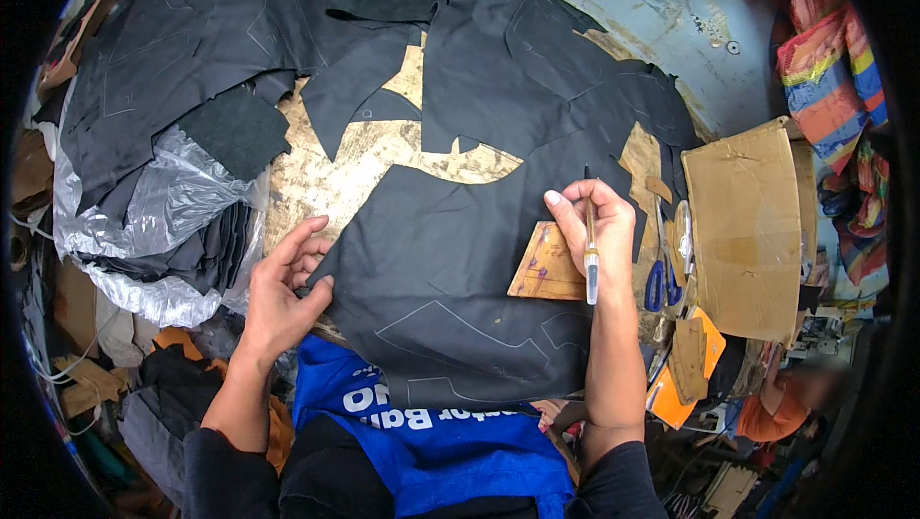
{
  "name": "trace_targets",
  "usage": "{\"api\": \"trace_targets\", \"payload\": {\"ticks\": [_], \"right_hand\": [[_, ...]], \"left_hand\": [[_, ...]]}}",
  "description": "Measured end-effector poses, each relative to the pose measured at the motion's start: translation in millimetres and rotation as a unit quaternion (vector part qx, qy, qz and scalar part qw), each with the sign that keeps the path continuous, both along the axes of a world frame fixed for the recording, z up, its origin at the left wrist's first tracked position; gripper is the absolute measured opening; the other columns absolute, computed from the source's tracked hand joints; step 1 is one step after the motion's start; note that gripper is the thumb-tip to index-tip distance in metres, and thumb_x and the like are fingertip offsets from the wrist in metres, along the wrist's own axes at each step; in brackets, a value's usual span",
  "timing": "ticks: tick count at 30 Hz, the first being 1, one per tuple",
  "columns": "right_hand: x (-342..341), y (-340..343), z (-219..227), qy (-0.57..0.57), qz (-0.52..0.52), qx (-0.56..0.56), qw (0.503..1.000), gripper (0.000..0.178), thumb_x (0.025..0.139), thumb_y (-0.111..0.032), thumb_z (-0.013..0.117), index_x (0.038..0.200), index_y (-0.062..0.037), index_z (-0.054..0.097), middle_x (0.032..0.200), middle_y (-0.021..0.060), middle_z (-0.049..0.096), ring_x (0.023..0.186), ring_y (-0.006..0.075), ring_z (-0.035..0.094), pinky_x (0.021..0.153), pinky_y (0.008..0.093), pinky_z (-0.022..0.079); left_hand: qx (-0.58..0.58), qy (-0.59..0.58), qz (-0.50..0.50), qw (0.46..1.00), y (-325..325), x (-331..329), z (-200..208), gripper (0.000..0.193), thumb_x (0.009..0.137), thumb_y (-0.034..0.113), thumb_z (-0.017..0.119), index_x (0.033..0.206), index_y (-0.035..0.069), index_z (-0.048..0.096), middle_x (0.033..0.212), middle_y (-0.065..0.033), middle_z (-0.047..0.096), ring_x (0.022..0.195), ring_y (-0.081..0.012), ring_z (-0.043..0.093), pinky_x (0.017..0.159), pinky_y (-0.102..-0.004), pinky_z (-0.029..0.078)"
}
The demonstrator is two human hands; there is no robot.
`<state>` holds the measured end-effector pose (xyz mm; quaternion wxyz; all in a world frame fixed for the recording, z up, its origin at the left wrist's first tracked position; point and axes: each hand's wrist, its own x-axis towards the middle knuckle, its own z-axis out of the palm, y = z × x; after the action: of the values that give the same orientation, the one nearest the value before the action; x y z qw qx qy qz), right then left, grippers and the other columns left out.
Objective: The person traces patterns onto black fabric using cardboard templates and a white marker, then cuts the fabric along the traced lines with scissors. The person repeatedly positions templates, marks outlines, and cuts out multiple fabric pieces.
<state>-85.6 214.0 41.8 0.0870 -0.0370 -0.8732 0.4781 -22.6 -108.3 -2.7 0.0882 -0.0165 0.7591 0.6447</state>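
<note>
A black leather sheet (431, 251) lies in front of me with pale outlines drawn along its near part. My left hand (292, 279) pinches the sheet's left edge between thumb and fingers. Over its right side, my right hand (602, 222) grips a slim pen (591, 255) with a clear end pointing toward me. Partly behind that hand is a tan pattern piece (544, 265) with small purple marks. Whether the fingers also hold the pattern piece, I cannot tell.
More black leather (220, 21) spreads across the worn wooden table (321, 155). Blue-handled scissors (657, 279) lie at the right, beside a cardboard box (747, 231). Clear plastic (182, 193) wraps stacked pieces at left. A person in orange (774, 414) is at the lower right.
</note>
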Motion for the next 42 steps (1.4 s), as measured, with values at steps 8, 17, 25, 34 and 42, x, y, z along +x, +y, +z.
{"api": "trace_targets", "payload": {"ticks": [8, 17, 25, 34, 42], "right_hand": [[-21, -1, -28, 0.051, 0.053, 0.098, 0.992, 0.028, 0.076, -0.014, 0.075, 0.099, -0.0018, 0.065, 0.087, 0.0111, 0.069, 0.082, 0.0175, 0.066, 0.075, 0.0296, 0.05], [-36, -24, -33, 0.008, 0.244, -0.025, 0.969, 0.028, 0.073, -0.004, 0.074, 0.099, 0.0016, 0.064, 0.092, 0.0106, 0.068, 0.088, 0.017, 0.064, 0.082, 0.0285, 0.049], [-29, -24, -12, 0.065, 0.216, -0.023, 0.974, 0.029, 0.07, -0.002, 0.074, 0.097, 0.0011, 0.063, 0.087, 0.0114, 0.067, 0.079, 0.0178, 0.065, 0.074, 0.0279, 0.05], [-29, -30, -11, 0.198, 0.103, 0.052, 0.973, 0.045, 0.067, -0.01, 0.081, 0.108, -0.0039, 0.063, 0.085, 0.0078, 0.064, 0.075, 0.0161, 0.063, 0.067, 0.0286, 0.05], [-18, -42, -7, 0.092, 0.185, -0.002, 0.978, 0.038, 0.064, -0.017, 0.086, 0.091, -0.0031, 0.064, 0.057, 0.0007, 0.053, 0.048, 0.0071, 0.046, 0.047, 0.0226, 0.037]], "left_hand": [[0.012, -0.002, -0.206, 0.978, 10, -60, 20, 0.059, 0.073, -0.003, 0.069, 0.128, 0.006, 0.054, 0.101, 0.0012, 0.058, 0.079, -0.0044, 0.043, 0.071, -0.0179, 0.039], [0.184, -0.076, -0.263, 0.944, 23, -101, 7, 0.052, 0.071, -0.014, 0.061, 0.122, -0.004, 0.057, 0.118, -0.0098, 0.06, 0.105, -0.0132, 0.057, 0.089, -0.0234, 0.046], [0.21, -0.016, -0.257, 0.943, 23, -97, 10, 0.063, 0.066, -0.016, 0.06, 0.128, -0.006, 0.051, 0.128, -0.0133, 0.054, 0.121, -0.0176, 0.048, 0.105, -0.0281, 0.034], [0.097, -0.051, -0.171, 0.979, 20, -98, 5, 0.06, 0.071, -0.017, 0.06, 0.129, -0.003, 0.051, 0.118, -0.0107, 0.058, 0.1, -0.0113, 0.059, 0.084, -0.0235, 0.049], [0.057, -0.011, -0.143, 0.988, 19, -90, 2, 0.063, 0.071, -0.015, 0.065, 0.131, -0.002, 0.048, 0.111, -0.0077, 0.056, 0.087, -0.0084, 0.058, 0.08, -0.02, 0.051]]}}
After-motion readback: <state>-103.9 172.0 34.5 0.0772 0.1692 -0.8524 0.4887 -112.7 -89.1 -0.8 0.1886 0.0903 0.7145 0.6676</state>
